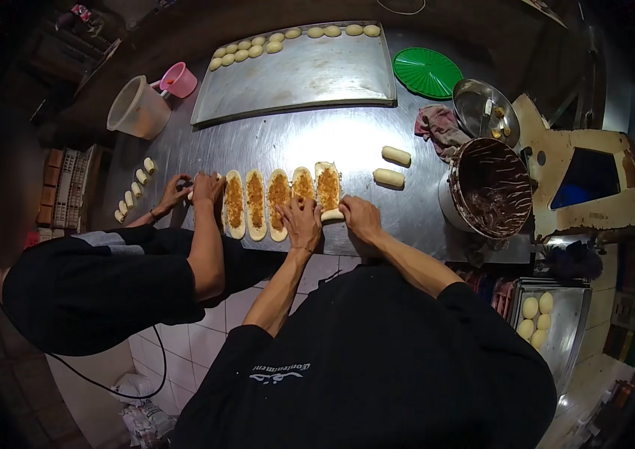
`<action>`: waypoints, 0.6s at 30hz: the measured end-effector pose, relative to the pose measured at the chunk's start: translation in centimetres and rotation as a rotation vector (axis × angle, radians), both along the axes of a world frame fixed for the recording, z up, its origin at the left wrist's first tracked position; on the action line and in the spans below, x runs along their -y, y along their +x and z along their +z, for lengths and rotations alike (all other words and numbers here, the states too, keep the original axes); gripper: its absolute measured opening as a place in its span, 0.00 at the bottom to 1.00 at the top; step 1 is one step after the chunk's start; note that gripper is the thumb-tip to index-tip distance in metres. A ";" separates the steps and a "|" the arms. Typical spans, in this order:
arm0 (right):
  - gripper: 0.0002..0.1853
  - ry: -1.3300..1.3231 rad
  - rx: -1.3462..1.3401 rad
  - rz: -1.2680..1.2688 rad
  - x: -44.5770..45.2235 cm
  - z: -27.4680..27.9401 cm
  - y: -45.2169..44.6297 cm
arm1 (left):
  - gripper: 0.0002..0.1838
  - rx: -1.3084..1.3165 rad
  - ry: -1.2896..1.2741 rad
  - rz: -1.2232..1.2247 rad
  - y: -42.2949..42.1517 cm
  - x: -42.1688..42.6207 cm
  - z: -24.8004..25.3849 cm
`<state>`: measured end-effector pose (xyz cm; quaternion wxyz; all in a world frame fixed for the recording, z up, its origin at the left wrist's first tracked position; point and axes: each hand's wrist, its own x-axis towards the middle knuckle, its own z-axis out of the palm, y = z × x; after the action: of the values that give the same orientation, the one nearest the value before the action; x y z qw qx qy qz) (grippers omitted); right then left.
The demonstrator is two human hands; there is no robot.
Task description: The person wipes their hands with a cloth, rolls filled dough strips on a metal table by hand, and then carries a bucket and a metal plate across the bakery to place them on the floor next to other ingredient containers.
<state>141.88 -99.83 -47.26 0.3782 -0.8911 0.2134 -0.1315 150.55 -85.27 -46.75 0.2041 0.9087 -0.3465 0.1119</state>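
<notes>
The rightmost filled dough strip [328, 187] lies flat on the steel worktable [250, 136], topped with an orange-brown crumbly filling, its near end rolled into a short pale roll. The person's right hand [362, 218] touches the right end of that roll; the left hand [301, 225] is at its other side, fingers spread over the lower part of the neighbouring strip [302, 184]. The hands are apart, the roll between them (whether either grips it, I cannot tell). Three more filled strips [255, 200] line up to the left, where a co-worker's hands [207, 188] work at the row's end. Two finished rolls [389, 178] sit to the right, near a chocolate-smeared bucket [491, 191]. Beyond, a metal baking tray [299, 75] carries small dough pieces [255, 51] beside a green lid [427, 72].
</notes>
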 end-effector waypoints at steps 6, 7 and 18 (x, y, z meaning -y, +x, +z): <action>0.09 -0.098 0.167 0.311 0.8 -0.5 -1.1 | 0.09 -0.040 0.118 -0.215 -0.1 -0.5 -0.4; 0.09 -0.100 0.168 0.307 0.9 -0.4 -0.3 | 0.09 -0.018 0.151 -0.164 0.6 0.3 -0.7; 0.11 -0.117 0.227 0.221 3.3 1.1 2.0 | 0.12 -0.131 -0.026 -0.078 5.9 3.1 -0.9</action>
<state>143.89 -103.15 -46.15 0.3596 -0.9091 0.0619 -0.2011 156.41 -88.35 -47.62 0.2422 0.8972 -0.3661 0.0487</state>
